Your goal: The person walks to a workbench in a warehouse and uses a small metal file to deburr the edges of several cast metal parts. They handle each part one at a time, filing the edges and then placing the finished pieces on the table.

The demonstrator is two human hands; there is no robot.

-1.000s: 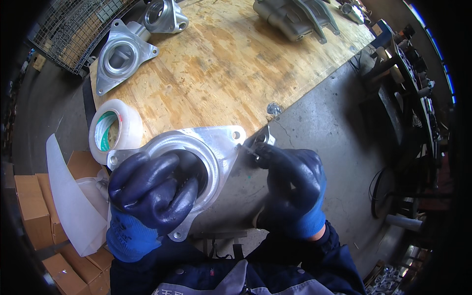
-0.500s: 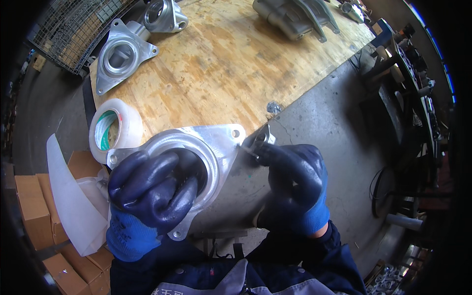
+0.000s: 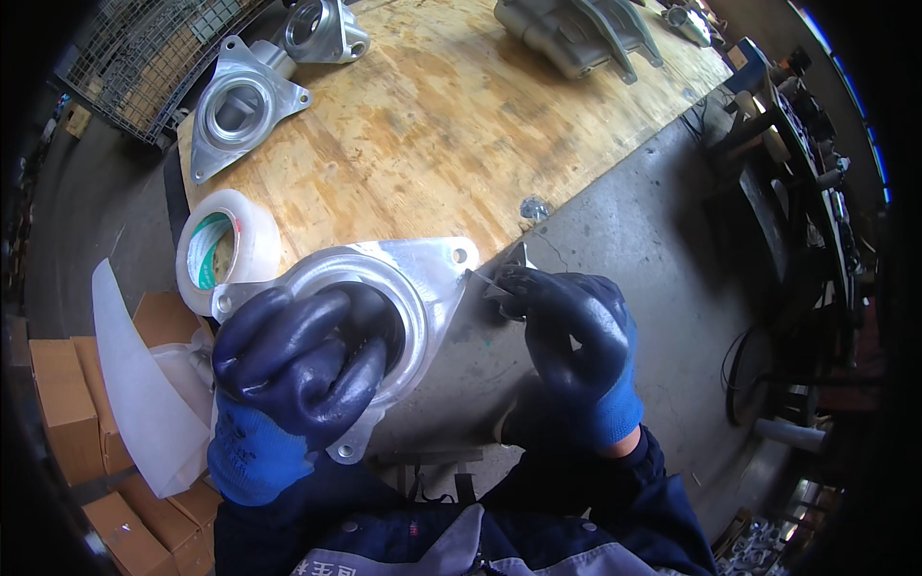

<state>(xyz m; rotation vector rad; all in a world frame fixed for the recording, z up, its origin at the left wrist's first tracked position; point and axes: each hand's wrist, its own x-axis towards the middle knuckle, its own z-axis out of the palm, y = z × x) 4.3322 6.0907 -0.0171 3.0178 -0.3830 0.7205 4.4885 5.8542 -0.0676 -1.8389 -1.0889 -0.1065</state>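
Note:
A silvery metal flanged casting (image 3: 432,298), triangular with a round bore and holed corners, is held tilted over the table's near edge. My left hand (image 3: 298,355), in a dark-coated blue glove, is closed on it, its fingers curled into the bore. Close to the casting's right corner, my gloved right hand (image 3: 576,331) pinches a thin metal blade (image 3: 488,282) whose tip points at that corner's edge. I cannot tell whether the tip touches. A small shiny metal piece shows just above my right fingertips; what it belongs to is partly hidden.
A roll of clear tape (image 3: 254,240) stands on the wooden tabletop (image 3: 413,134), left of the casting. Similar castings (image 3: 235,115) lie at the far left, and a larger housing (image 3: 571,34) at the back. Cardboard boxes (image 3: 67,413) and a white sheet (image 3: 144,384) are at lower left.
The casting has shifted and tilted slightly in my left hand. My right hand has turned a little, and the blade now shows more plainly beside the corner.

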